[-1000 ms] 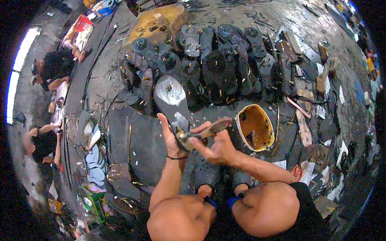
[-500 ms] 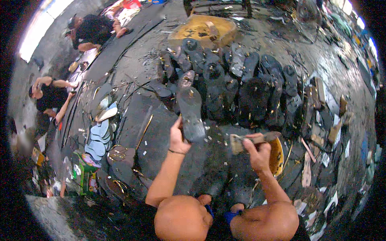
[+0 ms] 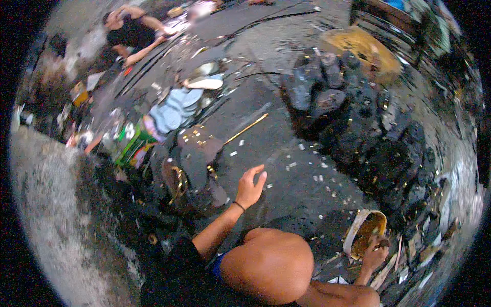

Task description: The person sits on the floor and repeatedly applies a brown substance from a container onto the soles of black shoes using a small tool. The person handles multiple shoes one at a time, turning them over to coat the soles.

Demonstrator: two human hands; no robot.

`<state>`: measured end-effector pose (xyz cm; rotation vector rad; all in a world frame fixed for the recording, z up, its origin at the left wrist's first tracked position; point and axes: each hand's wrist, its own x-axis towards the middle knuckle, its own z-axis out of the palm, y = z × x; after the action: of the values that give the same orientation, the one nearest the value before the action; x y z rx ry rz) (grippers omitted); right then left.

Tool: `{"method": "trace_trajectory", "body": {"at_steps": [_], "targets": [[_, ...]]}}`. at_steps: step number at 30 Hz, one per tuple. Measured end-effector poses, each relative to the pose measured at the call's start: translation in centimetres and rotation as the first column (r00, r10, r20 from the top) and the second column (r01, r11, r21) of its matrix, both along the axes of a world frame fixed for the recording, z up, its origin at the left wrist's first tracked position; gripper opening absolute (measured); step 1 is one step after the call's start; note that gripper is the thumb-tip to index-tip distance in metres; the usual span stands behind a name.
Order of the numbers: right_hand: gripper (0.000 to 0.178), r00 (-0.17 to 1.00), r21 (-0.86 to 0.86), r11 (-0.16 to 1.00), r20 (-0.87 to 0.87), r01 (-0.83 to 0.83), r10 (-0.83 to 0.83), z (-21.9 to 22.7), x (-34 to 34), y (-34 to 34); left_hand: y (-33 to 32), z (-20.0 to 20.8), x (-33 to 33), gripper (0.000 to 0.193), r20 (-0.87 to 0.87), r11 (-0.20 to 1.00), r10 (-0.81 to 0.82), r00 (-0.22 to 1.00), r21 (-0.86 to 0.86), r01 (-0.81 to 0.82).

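My left hand (image 3: 249, 188) hovers over the dark work sheet with its fingers stretched out and holds nothing. To its left are dark and brown sandal soles (image 3: 197, 140), some with gold-coloured pieces on them. At lower right, my right hand (image 3: 375, 253) is closed round the dark handle of a brush (image 3: 382, 245), partly hidden by the fingers. The brush reaches into a yellow tub (image 3: 351, 238) with a pale rim, and its bristles are out of sight. Many black soles (image 3: 365, 107) stand packed together beyond the tub.
Light blue soles (image 3: 176, 110) lie in a row at left, beside a green box (image 3: 134, 147). A yellow board (image 3: 365, 46) lies behind the black soles. Another person (image 3: 130, 33) sits at the far upper left. Scraps (image 3: 404, 261) litter the right side.
My left hand has let go of the black sole it held. My right hand has brought the brush down to the tub. The view has swung left.
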<state>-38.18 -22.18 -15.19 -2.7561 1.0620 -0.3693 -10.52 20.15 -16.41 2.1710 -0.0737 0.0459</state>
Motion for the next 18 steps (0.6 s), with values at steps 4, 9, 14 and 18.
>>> {"method": "trace_trajectory", "body": {"at_steps": [4,9,14,18], "targets": [[0.031,0.933,0.202,0.935,0.156,0.291,-0.324,5.2,2.3,2.0,8.0,6.5,0.4,0.042,0.311,0.823,0.104,0.945,0.506,-0.258],[0.038,0.902,0.261,0.963,-0.428,0.061,0.059,3.8,-0.6,0.5,23.4,3.5,0.2,0.06,0.203,0.31,0.489,0.848,0.869,-0.387],[0.036,0.964,0.31,0.927,-0.222,0.212,-0.146,3.0,-3.1,1.0,16.2,5.2,0.2,0.053,-0.002,0.711,0.216,0.976,0.685,-0.156],[0.037,0.966,0.26,0.944,-0.214,0.201,-0.147,-0.6,-5.8,0.2,8.4,4.9,-1.4,0.044,0.215,0.893,-0.221,0.951,0.437,0.109]]}}
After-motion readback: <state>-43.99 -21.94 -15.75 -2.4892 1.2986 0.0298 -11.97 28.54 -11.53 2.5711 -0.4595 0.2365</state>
